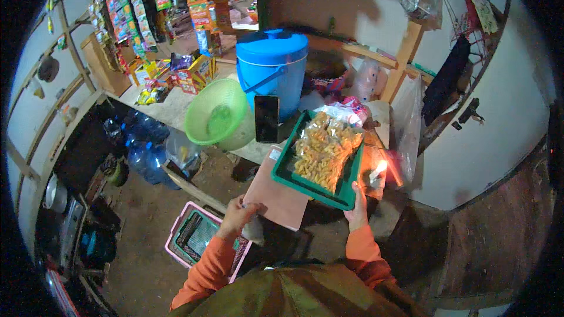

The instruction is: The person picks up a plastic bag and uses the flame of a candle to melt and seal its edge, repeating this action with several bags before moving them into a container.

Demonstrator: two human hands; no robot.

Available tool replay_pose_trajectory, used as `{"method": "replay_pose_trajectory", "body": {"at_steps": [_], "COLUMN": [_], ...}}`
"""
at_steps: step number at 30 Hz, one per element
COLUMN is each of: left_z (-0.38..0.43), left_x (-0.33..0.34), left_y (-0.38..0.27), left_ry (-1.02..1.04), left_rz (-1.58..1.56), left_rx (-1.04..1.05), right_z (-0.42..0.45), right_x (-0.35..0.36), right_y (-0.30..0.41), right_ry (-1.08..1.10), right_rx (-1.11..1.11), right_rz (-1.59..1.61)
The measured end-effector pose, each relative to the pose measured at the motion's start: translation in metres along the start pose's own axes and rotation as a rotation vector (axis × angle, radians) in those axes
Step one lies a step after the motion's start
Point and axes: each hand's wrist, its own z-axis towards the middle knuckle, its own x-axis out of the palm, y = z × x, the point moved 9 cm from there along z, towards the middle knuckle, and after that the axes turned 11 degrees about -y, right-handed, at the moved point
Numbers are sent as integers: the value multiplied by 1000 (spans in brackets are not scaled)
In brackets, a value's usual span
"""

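Note:
My right hand [357, 206] grips the near right corner of a green plastic tray [285, 174], which is tilted and holds clear bags of yellow snacks [325, 154]. My left hand [239, 216] is closed by the lower left edge of a flat pinkish-brown board or folder [278, 194], and a pale, blurred thing [253, 230] hangs below its fingers. Part of the board lies under the tray. Beyond the board a black smartphone [266, 119] stands upright against a blue lidded bucket [272, 70]. A light green plastic basket [216, 112] leans beside the phone.
Snack boxes [194, 75] stand on the counter below hanging strips of sachets [200, 4]. Large blue water bottles [150, 158] are at the left. A pink basket [176, 237] with a green one inside lies low near my left arm. A wooden post [403, 61] rises behind the tray.

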Motion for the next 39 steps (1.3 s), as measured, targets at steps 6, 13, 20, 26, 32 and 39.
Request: {"method": "replay_pose_trajectory", "body": {"at_steps": [6, 13, 20, 26, 32, 39], "left_z": [-52, -108, -107, -26, 114, 236], "left_x": [-62, -127, -204, -310, -379, -368], "left_y": [6, -21, -74, -90, -70, -64], "left_ry": [-150, -405, -622, -818, -770, -740], "left_rz": [-195, -99, -299, -387, -321, -404], "left_rx": [-92, -202, 68, 266, 241, 70], "right_z": [3, 5, 0, 8, -38, -94], "right_x": [12, 2, 1, -11, -3, -4], "right_y": [-5, 0, 1, -5, -22, -16], "right_ry": [-25, -178, -345, -257, -349, -396], "right_rx": [-55, -211, -431, -412, -249, -237], "right_rz": [-73, -357, -809, -852, -647, -731]}}
